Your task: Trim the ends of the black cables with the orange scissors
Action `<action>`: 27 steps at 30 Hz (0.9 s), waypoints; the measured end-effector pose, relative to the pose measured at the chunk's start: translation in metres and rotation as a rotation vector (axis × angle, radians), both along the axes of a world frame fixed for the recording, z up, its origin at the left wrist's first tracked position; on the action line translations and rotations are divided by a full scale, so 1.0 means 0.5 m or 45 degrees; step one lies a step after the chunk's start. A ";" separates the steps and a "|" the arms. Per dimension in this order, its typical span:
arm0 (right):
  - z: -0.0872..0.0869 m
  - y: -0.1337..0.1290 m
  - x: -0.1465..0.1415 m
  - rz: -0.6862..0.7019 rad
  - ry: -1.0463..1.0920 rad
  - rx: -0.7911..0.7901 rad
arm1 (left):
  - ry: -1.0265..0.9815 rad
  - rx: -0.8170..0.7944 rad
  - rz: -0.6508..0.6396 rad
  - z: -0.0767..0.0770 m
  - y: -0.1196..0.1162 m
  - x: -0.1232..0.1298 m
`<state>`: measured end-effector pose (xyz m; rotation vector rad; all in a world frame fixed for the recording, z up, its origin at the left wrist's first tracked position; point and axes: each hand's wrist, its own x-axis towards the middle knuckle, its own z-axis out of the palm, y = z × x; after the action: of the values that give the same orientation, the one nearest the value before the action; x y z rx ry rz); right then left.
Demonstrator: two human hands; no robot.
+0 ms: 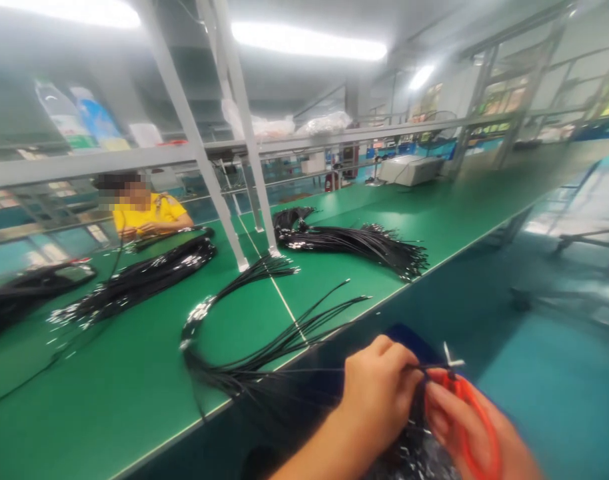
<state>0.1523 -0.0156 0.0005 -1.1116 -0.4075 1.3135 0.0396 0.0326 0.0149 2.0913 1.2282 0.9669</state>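
My left hand [377, 387] is closed in a pinch around a thin black cable [431, 365] near its end. Short white wire ends [453, 361] fan out just past the fingertips. Scissors with orange-red handles [492, 437] sit in my right hand [514, 443], its fingers wrapped round them close beside the left. Their blades are hidden, so I cannot tell how far they are parted. From the left hand the cable runs back toward a loose, curved black cable bundle [224, 373] at the bench edge.
More black cable bundles [354, 243] [144, 277] lie on the green bench [139, 387]. White posts [254, 153] rise from it to a shelf with bottles [64, 113]. Across the bench sits a person in yellow [152, 217]. Dark shiny material [424, 453] lies below my hands.
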 end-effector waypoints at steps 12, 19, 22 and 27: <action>0.026 0.006 -0.069 -0.323 0.097 0.204 | -0.866 -0.849 -0.086 -0.047 -0.037 -0.070; 0.024 0.006 -0.061 -0.288 0.032 0.271 | -0.771 -0.808 -0.003 -0.042 -0.052 -0.069; 0.025 0.005 -0.061 -0.265 -0.012 0.252 | -0.733 -0.801 0.019 -0.039 -0.056 -0.070; 0.030 0.003 -0.064 -0.246 -0.016 0.207 | -0.633 -0.769 0.062 -0.037 -0.064 -0.071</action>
<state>0.1205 -0.0141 0.0155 -0.9977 -0.3987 1.0848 0.0040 0.0004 -0.0036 1.2663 1.1250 0.9157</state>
